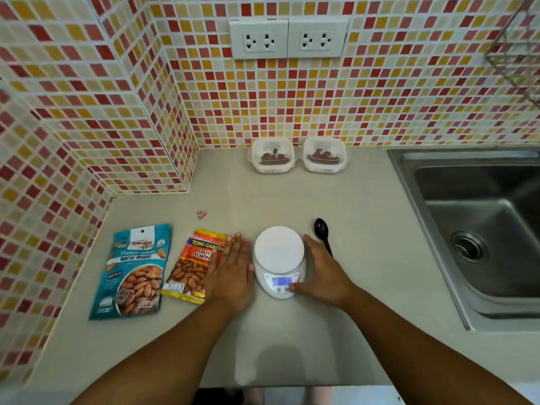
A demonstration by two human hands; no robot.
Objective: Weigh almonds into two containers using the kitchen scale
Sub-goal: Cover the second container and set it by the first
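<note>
The counter (292, 331) carries everything, with the sink (479, 229) to the right. A teal bag (131, 273) and an orange bag (193, 267) lie left of the scale (279, 260), whose plate is bare. Two tubs (272, 155) (324, 154) by the wall both hold almonds. The left hand (230, 270) lies flat, fingers together, partly on the orange bag; the right hand (321, 273) is relaxed, thumb seemingly on a scale button. A stray press could reset the reading. A spoon (323, 233) lies behind.
</note>
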